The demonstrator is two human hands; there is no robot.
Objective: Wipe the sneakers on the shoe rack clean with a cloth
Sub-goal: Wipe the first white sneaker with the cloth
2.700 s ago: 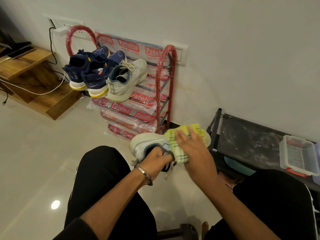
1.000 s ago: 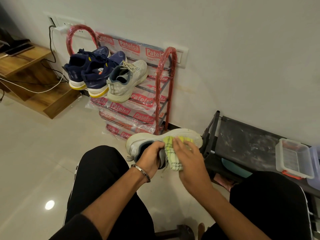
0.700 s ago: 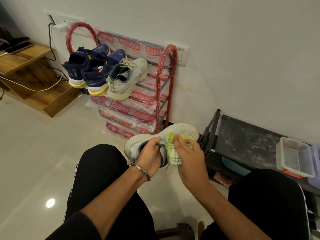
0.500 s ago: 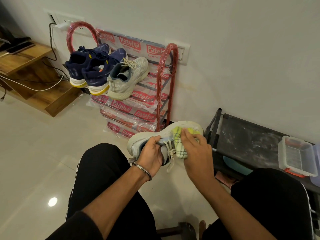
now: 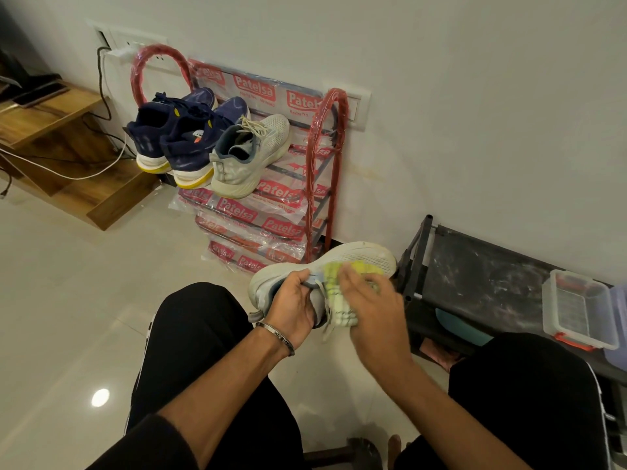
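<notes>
We hold the white sneaker (image 5: 339, 262) above the floor at six o'clock from the red shoe rack (image 5: 320, 157), between our knees. Our left hand (image 5: 293, 307) grips it at the collar, fingers curled around the heel opening. Our right hand (image 5: 369, 300) presses the yellow-green cloth (image 5: 339, 300) against the upper near the laces; it is blurred, so we cannot tell whether the fingers lie flat or curl around the cloth. On the rack's top shelf sit the matching white sneaker (image 5: 247, 154) and, at nine o'clock from it, two navy sneakers (image 5: 176, 137). We judge the loose lace could snag in the cloth, or a hard stroke could twist the shoe from our one-handed hold.
</notes>
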